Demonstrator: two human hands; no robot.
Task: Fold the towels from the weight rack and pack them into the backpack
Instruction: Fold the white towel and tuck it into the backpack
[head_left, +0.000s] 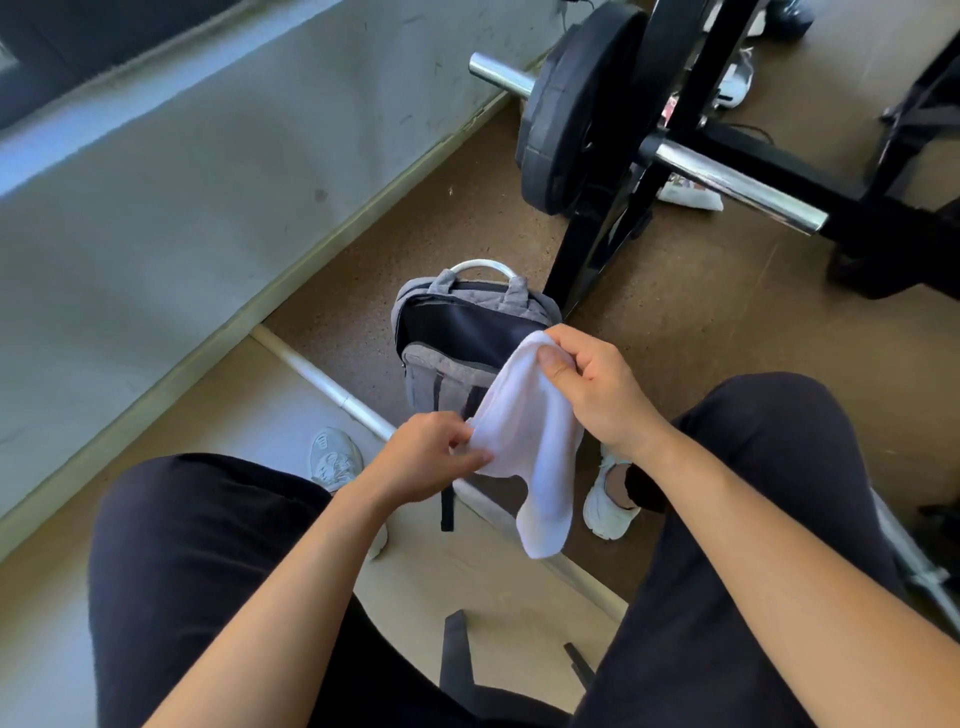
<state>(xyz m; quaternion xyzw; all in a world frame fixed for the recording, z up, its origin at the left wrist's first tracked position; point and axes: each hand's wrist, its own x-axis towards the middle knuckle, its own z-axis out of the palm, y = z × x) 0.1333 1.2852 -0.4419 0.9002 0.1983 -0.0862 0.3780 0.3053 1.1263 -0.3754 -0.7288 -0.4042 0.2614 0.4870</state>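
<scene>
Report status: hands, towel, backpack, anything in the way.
Hands: left hand and right hand both pinch the white towel. Towel hangs by the backpack, not in it. Backpack upright, top open. Rack post beside it, clear of the opening.

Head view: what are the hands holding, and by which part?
One white towel, held by both hands: the right hand pinches its top end, the left hand pinches its left edge; the rest hangs free.

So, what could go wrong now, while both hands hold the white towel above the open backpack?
1. The white towel is pinched at just two spots by the left hand and the right hand; its lower end hangs loose, so it might go in bunched.
2. No hand steadies the backpack, so pushing the towel in may tip it.
</scene>
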